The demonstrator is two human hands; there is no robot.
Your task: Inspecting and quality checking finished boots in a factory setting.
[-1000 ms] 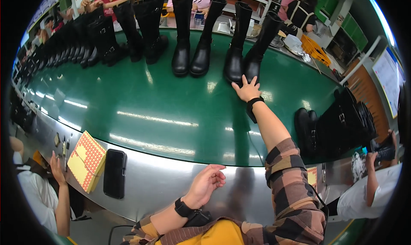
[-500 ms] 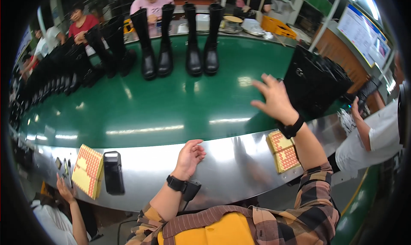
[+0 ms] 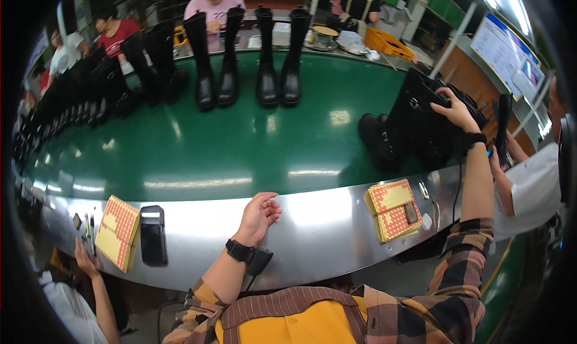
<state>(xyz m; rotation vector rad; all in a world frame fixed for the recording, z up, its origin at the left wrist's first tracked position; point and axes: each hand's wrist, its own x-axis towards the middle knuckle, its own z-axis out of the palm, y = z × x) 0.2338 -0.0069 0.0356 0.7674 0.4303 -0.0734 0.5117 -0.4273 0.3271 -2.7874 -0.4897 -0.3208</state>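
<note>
At the right, my right hand (image 3: 458, 111) grips the upper shaft of a black boot (image 3: 413, 106), thumb and fingers spread around its top. Other black boots stand packed against it, and their overlapping shafts hide where one ends. Their rounded toes (image 3: 374, 138) point left on the green surface (image 3: 288, 143). My left hand (image 3: 257, 218) hovers or rests by the metal edge, loosely curled, with nothing visible in it. Nearest it is the bare metal strip (image 3: 312, 224). Two pairs of tall black boots (image 3: 267, 73) stand upright at the far side.
Yellow-and-red patterned paper stacks (image 3: 393, 209) (image 3: 117, 233) lie on the metal strip; a small brown object tops the right one. A black phone-like case (image 3: 154, 236) lies left. Many boots (image 3: 78, 103) line the far left. A co-worker at right (image 3: 529, 170) holds a dark boot; others work around.
My right hand has moved right and away from me, from above the green surface onto a boot shaft. The right boots now show their toes further left. My left hand stays curled.
</note>
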